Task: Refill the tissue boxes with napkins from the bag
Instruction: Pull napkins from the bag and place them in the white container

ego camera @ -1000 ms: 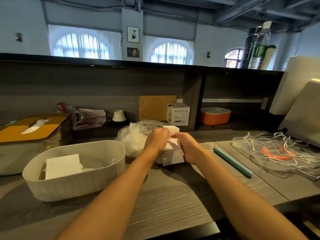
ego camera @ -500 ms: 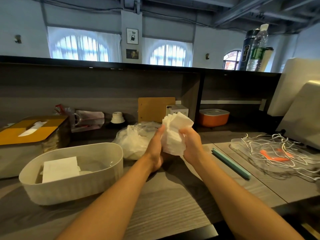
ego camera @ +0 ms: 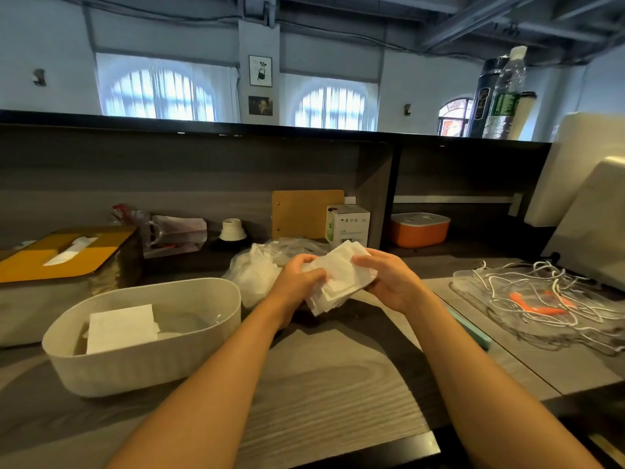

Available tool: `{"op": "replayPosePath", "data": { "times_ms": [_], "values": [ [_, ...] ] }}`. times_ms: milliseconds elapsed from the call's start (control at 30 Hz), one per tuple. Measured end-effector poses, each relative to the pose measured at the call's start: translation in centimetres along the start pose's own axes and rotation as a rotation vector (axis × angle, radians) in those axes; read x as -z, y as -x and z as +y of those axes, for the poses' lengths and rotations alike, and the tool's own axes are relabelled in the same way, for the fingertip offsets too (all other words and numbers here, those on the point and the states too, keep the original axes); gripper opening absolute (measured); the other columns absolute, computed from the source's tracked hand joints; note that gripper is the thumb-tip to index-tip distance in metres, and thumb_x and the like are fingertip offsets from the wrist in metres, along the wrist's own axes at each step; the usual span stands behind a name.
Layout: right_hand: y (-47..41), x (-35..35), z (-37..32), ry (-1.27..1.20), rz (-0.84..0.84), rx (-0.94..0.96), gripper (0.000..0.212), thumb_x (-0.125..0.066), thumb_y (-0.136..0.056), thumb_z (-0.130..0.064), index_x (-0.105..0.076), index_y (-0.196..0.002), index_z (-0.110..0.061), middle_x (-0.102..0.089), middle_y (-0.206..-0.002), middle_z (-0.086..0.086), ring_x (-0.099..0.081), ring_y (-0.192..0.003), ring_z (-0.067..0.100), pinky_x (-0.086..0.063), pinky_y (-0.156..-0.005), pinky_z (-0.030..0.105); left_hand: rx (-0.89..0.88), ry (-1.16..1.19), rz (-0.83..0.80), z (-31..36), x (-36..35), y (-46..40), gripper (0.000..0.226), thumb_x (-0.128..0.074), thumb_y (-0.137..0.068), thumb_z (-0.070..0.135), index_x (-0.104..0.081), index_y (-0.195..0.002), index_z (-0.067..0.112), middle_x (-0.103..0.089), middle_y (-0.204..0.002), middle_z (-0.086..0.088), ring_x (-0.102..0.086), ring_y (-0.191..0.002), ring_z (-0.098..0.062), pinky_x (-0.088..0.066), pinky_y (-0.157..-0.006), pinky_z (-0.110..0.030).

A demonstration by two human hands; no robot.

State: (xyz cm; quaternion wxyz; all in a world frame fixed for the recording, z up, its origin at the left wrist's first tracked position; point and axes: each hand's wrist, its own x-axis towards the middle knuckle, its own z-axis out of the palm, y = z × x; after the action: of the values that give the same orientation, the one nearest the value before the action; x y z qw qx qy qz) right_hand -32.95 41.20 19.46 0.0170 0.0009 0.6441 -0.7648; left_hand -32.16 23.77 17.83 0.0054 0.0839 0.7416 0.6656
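I see the napkin stack [ego camera: 341,279] lowered and tilted flatter since the earlier frame. Its underside is hidden. Left hand [ego camera: 297,282] and right hand [ego camera: 389,282] fingers clamp it, right of the white tissue box [ego camera: 142,363].

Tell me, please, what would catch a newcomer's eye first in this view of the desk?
First, the stack of white napkins held up over the middle of the desk between the left hand and right hand. Next, the open white tissue box at front left with a few napkins inside, and the crumpled plastic bag just behind the hands.
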Motion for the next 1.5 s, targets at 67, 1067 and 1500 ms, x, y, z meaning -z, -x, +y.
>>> {"op": "replayPosePath", "data": {
  "times_ms": [67,1067,1500],
  "values": [
    [-0.2,0.1,0.1,0.000,0.023,0.035,0.036,-0.062,-0.091,-0.005,-0.061,-0.127,-0.011,-0.060,-0.122,0.013,-0.061,-0.108,0.030,-0.058,-0.080,0.039,-0.008,0.065,0.117,-0.5,0.0,-0.4,0.040,-0.068,-0.090,0.019,-0.052,-0.127,0.018,-0.060,-0.122,-0.005,-0.062,-0.104,-0.021,-0.059,-0.084,-0.037],
    [-0.8,-4.0,3.7,0.257,0.459,0.280,0.030,-0.051,-0.099,-0.033,-0.062,-0.123,-0.018,-0.062,-0.115,-0.002,-0.054,-0.111,0.016,-0.040,-0.084,0.027,-0.134,0.072,0.550,-1.2,-2.7,-1.0,0.025,-0.049,-0.100,0.024,-0.067,-0.115,0.016,-0.065,-0.108,0.004,-0.056,-0.101,-0.012,-0.041,-0.078,-0.021],
    [-0.8,-4.1,4.0,0.297,0.475,0.263,0.025,-0.057,-0.096,-0.026,-0.061,-0.119,-0.020,-0.058,-0.111,-0.002,-0.052,-0.097,0.012,-0.043,-0.078,0.026,-0.145,0.013,0.545,-1.2,-2.8,-0.9,0.027,-0.047,-0.100,0.010,-0.063,-0.121,0.016,-0.061,-0.116,0.001,-0.053,-0.105,-0.012,-0.044,-0.088,-0.024]
  ]
}}
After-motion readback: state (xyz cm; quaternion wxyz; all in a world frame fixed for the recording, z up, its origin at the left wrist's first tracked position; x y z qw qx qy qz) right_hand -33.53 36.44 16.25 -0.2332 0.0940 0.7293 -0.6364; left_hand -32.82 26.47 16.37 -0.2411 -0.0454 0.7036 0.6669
